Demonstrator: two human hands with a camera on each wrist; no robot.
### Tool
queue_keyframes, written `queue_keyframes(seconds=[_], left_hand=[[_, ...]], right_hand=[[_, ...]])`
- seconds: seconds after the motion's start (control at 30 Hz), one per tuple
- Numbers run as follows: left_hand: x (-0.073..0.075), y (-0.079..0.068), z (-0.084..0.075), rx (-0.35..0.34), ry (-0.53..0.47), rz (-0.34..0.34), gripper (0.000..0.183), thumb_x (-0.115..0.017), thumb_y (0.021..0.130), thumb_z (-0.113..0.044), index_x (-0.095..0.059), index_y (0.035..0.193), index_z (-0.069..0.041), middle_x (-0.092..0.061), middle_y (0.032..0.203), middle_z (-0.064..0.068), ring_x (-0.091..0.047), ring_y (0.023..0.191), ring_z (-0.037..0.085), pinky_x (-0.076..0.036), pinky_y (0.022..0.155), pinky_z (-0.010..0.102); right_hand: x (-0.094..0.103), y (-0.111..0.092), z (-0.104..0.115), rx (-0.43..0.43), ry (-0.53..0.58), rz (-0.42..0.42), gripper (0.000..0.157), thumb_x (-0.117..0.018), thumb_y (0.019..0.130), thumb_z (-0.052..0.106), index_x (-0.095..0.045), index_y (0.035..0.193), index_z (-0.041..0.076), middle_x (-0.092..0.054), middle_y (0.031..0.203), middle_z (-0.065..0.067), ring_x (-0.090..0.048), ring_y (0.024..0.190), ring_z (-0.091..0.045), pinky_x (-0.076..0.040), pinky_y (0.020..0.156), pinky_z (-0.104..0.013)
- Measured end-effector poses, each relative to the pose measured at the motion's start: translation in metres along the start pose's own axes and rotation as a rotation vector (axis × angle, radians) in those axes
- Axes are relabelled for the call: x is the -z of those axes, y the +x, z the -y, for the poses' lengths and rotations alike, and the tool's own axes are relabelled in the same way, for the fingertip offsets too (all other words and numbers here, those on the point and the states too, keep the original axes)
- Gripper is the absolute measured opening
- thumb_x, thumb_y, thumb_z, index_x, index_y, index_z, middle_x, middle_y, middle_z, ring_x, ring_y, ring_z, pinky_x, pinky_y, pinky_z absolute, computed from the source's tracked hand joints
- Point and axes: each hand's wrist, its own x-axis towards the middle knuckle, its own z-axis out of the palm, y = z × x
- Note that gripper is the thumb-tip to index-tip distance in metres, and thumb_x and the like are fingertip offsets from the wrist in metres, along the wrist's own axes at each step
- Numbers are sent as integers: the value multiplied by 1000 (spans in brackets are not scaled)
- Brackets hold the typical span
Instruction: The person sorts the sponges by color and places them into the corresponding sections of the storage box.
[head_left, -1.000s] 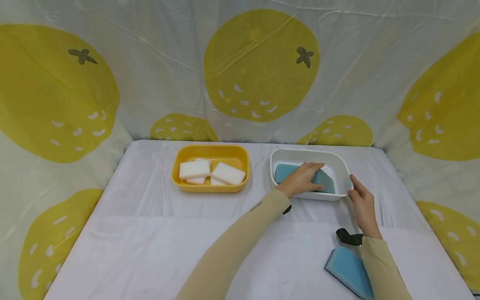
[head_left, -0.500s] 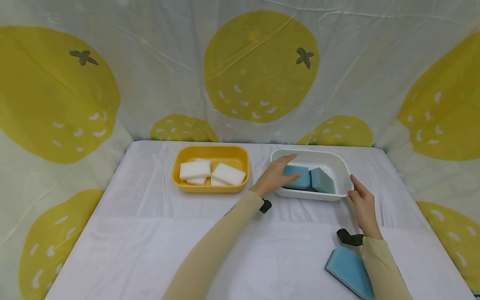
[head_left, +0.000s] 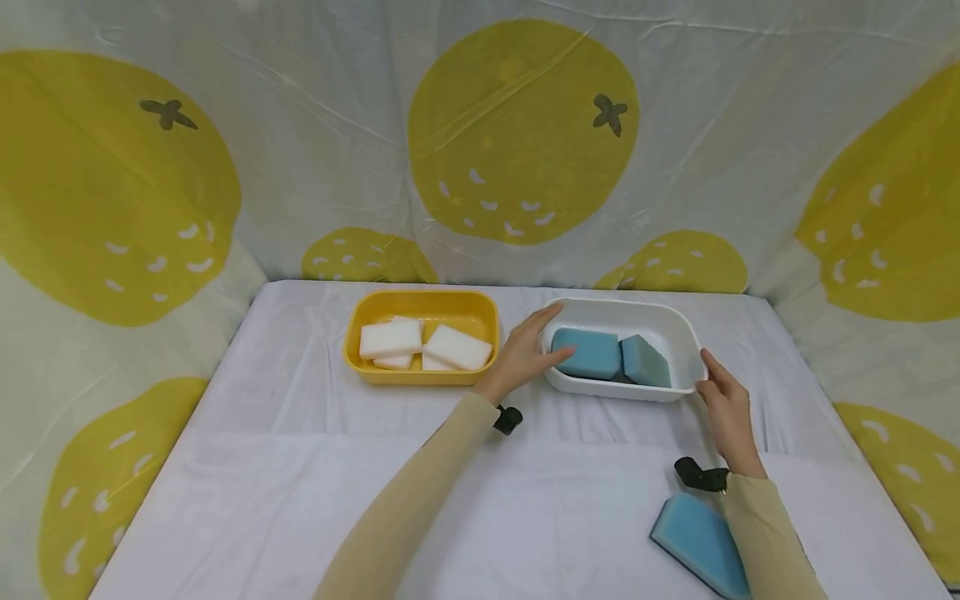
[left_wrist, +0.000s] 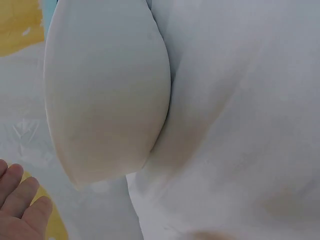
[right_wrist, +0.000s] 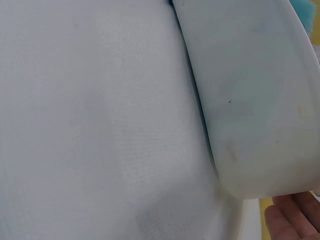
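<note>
A white plastic basin [head_left: 678, 354] stands at the back right of the cloth. Inside, two blue sponges lie side by side: a rounded block [head_left: 592, 354] on the left and an angular one [head_left: 645, 362] on the right. My left hand [head_left: 519, 357] is at the basin's left end, thumb and fingers spread and holding nothing; its thumb overlaps the left sponge in the head view. My right hand [head_left: 729, 412] rests against the basin's right end, fingers fairly straight, fingertips right at the rim. The right wrist view shows those fingers [right_wrist: 292, 217] beside the basin's end wall.
Left of the basin, a yellow basin [head_left: 420, 377] holds several white sponges [head_left: 457, 347]. Another blue sponge [head_left: 697, 542] with a dark underside lies near the right forearm, partly covered by the sleeve. A lemon-print curtain [head_left: 517, 133] rises behind the white cloth [head_left: 225, 500].
My left hand has drawn back leftward from over the sponges to the basin's left end, uncovering both blue sponges. The right hand has stayed at the right end.
</note>
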Motion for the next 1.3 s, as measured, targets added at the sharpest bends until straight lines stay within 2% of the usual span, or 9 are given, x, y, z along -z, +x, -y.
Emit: queue_keyframes(seconds=[0.3,0.57,0.77,0.87,1.07,1.3], left_hand=[[1,-10,7,48,-21,-5,82,-72,87,-32,-27,151,-10,-29,154,6,-26,140,19,-22,113,29],[-8,-17,17,150,-36,32,98,-77,82,-36,-15,154,-12,-16,158,1,-17,143,15,-18,114,30],[-13,-19,25,158,-3,33,99,-76,82,-39,-15,154,-10,-16,158,2,-17,143,16,-18,114,30],[-14,-20,27,157,-7,29,99,-76,82,-39,-16,154,-9,-17,158,3,-17,143,16,-18,114,31],[-15,-21,31,157,-18,30,97,-75,82,-40,-17,154,-9,-18,157,5,-19,143,18,-19,114,32],[-18,-20,36,151,-42,23,96,-75,83,-40,-18,153,-8,-19,157,4,-19,142,17,-19,114,32]], right_hand=[[2,0,2,3,5,28,52,-33,101,11,-21,152,6,-16,157,-13,-21,141,-21,-33,95,-8],[2,0,2,6,25,18,52,-33,101,9,-20,152,4,-18,155,-17,-24,140,-21,-34,96,-9],[4,-3,2,2,-2,-9,52,-37,103,15,-23,151,4,-25,154,-17,-31,138,-21,-34,96,-8],[8,-5,2,29,-1,-34,50,-38,103,17,-26,151,4,-29,153,-15,-36,135,-18,-35,95,-7],[18,-12,6,65,170,-47,50,-43,102,12,-30,150,7,-32,153,-8,-39,132,-9,-34,95,-6],[28,-24,14,82,273,-40,52,-44,103,14,-28,151,11,-32,153,0,-35,135,-9,-33,95,-6]])
